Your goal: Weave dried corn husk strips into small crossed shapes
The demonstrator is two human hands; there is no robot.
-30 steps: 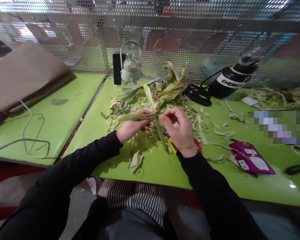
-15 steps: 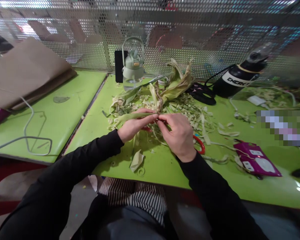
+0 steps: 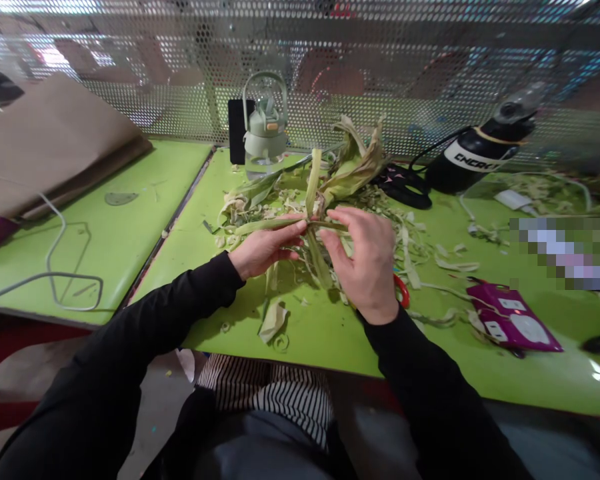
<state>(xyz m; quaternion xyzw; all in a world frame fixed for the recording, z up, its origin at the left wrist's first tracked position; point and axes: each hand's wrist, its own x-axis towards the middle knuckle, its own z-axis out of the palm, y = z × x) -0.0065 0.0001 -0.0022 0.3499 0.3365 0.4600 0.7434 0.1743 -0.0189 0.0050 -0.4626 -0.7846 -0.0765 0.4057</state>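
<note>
My left hand (image 3: 265,248) pinches a long green corn-husk strip (image 3: 260,225) that runs out to the left. My right hand (image 3: 367,260) grips the crossing husk strips (image 3: 313,183) where they meet, thumb and fingers closed on them; one strip stands up, another hangs down. Both hands hover just above the green table (image 3: 320,333), over a pile of husk scraps (image 3: 380,220). Red-handled scissors (image 3: 403,291) lie partly hidden under my right wrist.
A pale green water bottle (image 3: 266,127) and a black phone (image 3: 236,132) stand at the perforated metal screen. A black bottle (image 3: 475,160) lies at the right. A magenta packet (image 3: 513,325) rests near the front right. Brown paper (image 3: 55,147) and a white cable (image 3: 55,280) lie on the left table.
My right hand closed onto the husk strips, then rose slightly. One strip now stands upright above the crossing point. My left hand kept its hold.
</note>
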